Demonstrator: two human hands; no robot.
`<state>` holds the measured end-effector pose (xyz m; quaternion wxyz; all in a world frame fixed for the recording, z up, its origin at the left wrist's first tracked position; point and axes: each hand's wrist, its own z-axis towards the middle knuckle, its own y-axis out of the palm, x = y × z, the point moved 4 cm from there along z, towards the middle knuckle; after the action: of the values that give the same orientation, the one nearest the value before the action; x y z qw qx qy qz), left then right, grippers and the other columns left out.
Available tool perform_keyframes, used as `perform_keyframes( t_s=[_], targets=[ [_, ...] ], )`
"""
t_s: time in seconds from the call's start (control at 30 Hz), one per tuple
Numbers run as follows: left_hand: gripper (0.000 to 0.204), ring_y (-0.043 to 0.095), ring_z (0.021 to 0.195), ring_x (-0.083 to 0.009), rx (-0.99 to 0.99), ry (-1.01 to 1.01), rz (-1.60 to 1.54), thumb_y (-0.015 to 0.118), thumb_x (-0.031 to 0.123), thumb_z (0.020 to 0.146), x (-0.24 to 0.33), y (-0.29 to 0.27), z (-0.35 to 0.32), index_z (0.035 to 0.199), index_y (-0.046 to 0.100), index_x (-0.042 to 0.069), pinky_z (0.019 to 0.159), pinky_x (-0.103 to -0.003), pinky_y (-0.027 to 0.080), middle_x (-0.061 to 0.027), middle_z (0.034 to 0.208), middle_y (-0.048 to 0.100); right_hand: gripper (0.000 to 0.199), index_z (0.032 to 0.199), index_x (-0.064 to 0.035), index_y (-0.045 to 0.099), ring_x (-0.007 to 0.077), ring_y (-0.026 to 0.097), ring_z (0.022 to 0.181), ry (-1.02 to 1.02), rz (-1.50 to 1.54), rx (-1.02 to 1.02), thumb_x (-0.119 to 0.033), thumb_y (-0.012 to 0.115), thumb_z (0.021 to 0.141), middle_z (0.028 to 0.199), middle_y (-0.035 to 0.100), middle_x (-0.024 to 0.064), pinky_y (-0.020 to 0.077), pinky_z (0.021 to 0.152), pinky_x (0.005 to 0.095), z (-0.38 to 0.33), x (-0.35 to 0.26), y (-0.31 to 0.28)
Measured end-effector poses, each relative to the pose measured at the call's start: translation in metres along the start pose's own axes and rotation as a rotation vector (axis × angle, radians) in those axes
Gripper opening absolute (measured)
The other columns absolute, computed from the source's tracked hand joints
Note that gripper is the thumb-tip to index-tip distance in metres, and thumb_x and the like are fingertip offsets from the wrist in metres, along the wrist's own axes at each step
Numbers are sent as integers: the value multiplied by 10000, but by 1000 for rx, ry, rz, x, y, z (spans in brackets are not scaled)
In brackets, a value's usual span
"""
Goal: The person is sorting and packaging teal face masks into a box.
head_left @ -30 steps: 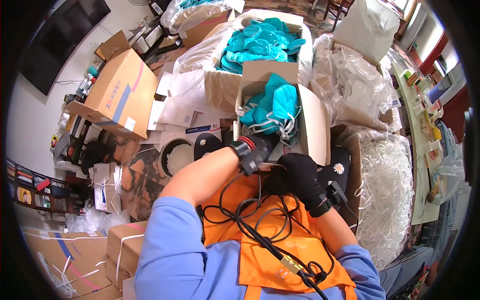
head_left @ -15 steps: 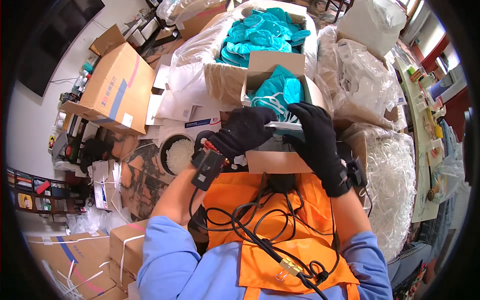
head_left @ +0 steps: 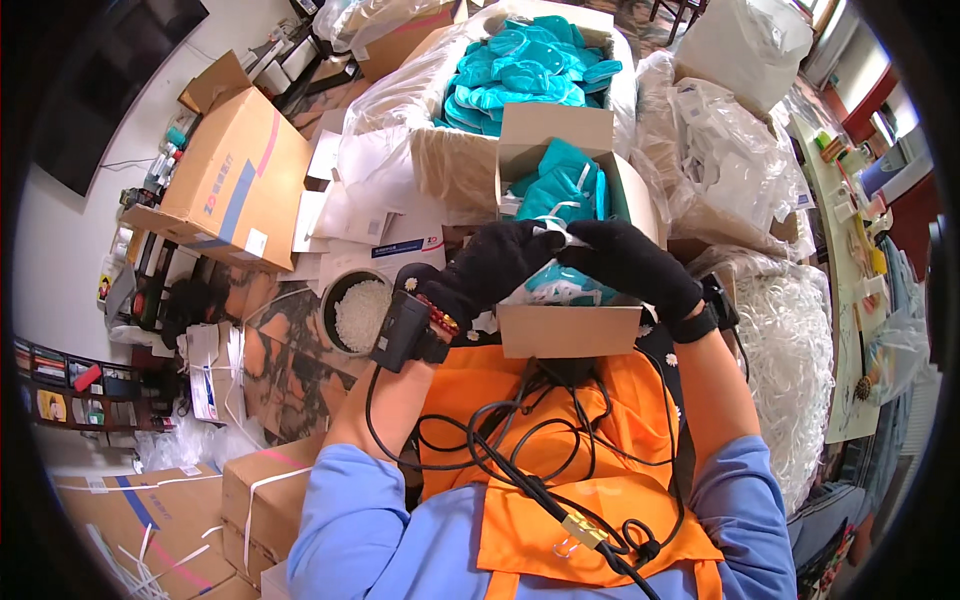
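Left hand (head_left: pixel 497 263) and right hand (head_left: pixel 625 262), gloved, both pinch a teal mask (head_left: pixel 553 283) over small carton (head_left: pixel 570 328); bowl of white pellets (head_left: pixel 360 308) left, shredded-paper bag (head_left: pixel 800 360) right.

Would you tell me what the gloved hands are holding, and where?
Both hands, left hand and right hand, pinch a teal mask by its white strap over the small box.

The box (head_left: pixel 570 325) sits before the person, masks (head_left: pixel 562 190) in it, a larger box (head_left: pixel 470 170) of masks behind it, a bowl (head_left: pixel 357 305) to its left.
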<state>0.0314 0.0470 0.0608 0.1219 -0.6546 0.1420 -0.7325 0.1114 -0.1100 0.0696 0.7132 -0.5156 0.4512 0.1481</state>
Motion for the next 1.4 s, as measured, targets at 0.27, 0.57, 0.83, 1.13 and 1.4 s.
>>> perform_keyframes(
  t_s=[0.27, 0.57, 0.83, 1.13, 1.4],
  targets=[
    [319, 609, 782, -145, -76, -39, -135, 569, 303, 957, -8, 17, 8, 1044, 665, 11, 737, -313, 486, -100, 883, 689, 324, 1066, -13, 671, 282, 678, 845, -14, -42, -145, -276, 682, 879, 927, 692, 193, 511, 772, 365, 4, 26, 4],
    [230, 646, 789, -259, -63, 567, 600, 552, 182, 927, -18, 27, 9, 1089, 622, 34, 654, -359, 503, -129, 852, 656, 283, 1054, -12, 683, 165, 654, 798, 138, 302, -39, -234, 688, 879, 926, 711, 149, 500, 744, 326, -14, 31, 11],
    [210, 626, 690, -311, 237, 359, 798, 565, 141, 909, 6, 32, 6, 1091, 622, 54, 585, -428, 487, -130, 823, 648, 196, 976, -84, 720, 316, 657, 739, 26, -51, 307, -232, 665, 859, 817, 683, 155, 504, 666, 373, -17, 3, 14],
    [215, 606, 648, -295, 273, 435, 809, 545, 123, 906, -20, 45, 16, 1105, 610, 72, 583, -401, 484, -154, 752, 617, 88, 745, -102, 660, 291, 629, 680, -184, -705, 411, -153, 601, 787, 685, 621, 108, 480, 604, 407, -26, -40, 11],
    [86, 647, 631, -316, 256, 327, 1013, 570, 126, 830, -94, 54, 68, 874, 627, 80, 543, -436, 506, -143, 676, 626, 119, 836, -80, 631, 281, 571, 669, -344, -729, 185, -162, 597, 757, 731, 574, 91, 421, 585, 416, -44, -81, 28]
  ],
)
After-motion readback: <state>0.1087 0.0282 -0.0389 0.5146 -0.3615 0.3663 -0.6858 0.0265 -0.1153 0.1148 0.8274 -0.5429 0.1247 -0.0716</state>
